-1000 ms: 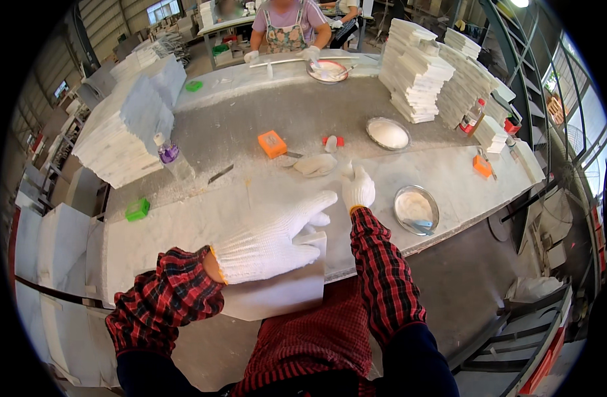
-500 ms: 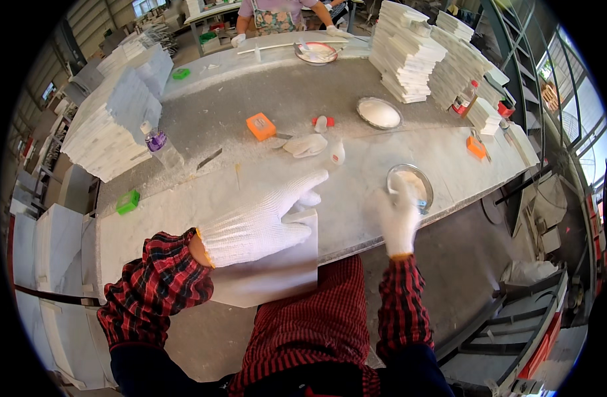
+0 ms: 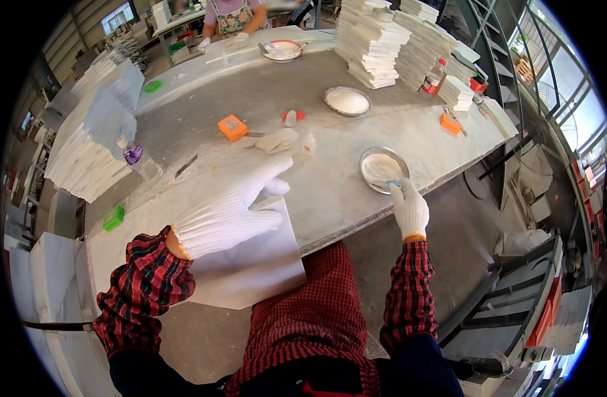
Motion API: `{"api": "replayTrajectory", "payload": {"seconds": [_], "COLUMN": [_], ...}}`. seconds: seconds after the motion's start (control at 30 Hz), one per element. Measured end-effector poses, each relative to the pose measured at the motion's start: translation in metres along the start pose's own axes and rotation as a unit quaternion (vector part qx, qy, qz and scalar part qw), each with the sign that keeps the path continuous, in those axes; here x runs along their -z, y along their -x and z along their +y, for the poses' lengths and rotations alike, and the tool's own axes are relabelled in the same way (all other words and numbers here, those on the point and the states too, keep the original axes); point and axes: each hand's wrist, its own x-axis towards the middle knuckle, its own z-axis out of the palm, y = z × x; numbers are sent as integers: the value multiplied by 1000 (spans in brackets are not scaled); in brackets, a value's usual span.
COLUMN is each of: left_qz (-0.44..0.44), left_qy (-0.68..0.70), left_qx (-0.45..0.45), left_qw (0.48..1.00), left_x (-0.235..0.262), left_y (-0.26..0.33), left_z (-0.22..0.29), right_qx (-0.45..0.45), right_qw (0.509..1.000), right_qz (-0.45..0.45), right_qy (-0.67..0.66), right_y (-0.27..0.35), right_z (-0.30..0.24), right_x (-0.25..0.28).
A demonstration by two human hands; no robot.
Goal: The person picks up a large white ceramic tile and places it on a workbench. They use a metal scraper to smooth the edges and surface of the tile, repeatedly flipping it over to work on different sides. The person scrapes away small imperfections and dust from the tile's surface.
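Note:
My left hand (image 3: 227, 208), in a white knit glove, lies over a pale stone tile (image 3: 250, 271) whose front part juts past the table edge. Its fingers are stretched out and it grips nothing. At the right, my gloved right hand (image 3: 409, 208) pinches a small spatula (image 3: 385, 183), bluish where it shows; the fingers hide its handle. The spatula's blade reaches into a round metal bowl (image 3: 364, 161) of white paste or powder. A small white bottle (image 3: 309, 143) and a crumpled white glove (image 3: 277, 140) lie beyond my left hand.
Orange boxes (image 3: 233, 128) and a green box (image 3: 113, 217) sit on the table. A second bowl of white material (image 3: 347, 101) stands farther back. Stone tile stacks rise at left (image 3: 92, 139) and right (image 3: 373, 49). A purple-labelled bottle (image 3: 133, 153) stands left; a co-worker (image 3: 234, 16) is across the table.
My right hand, blurred over the bowl's left side before, is now at its near right rim with the spatula in the bowl. The view has shifted; my left hand stays on the tile.

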Motion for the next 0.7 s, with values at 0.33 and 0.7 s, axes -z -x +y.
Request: {"api": "replayTrajectory", "payload": {"seconds": [0.33,0.7], "left_qz": [0,-18], "left_qy": [-29,59], "left_qx": [8,40], "left_qw": [1000,997], "left_x": [1,-1], "left_y": [2,-1], "left_z": [5,7], "right_qx": [-21,-4], "right_qw": [998,997], "right_qz": [48,15], "right_qy": [33,81], "right_y": [-6,-20], "right_z": [-16,16], "right_x": [-6,-13]}}
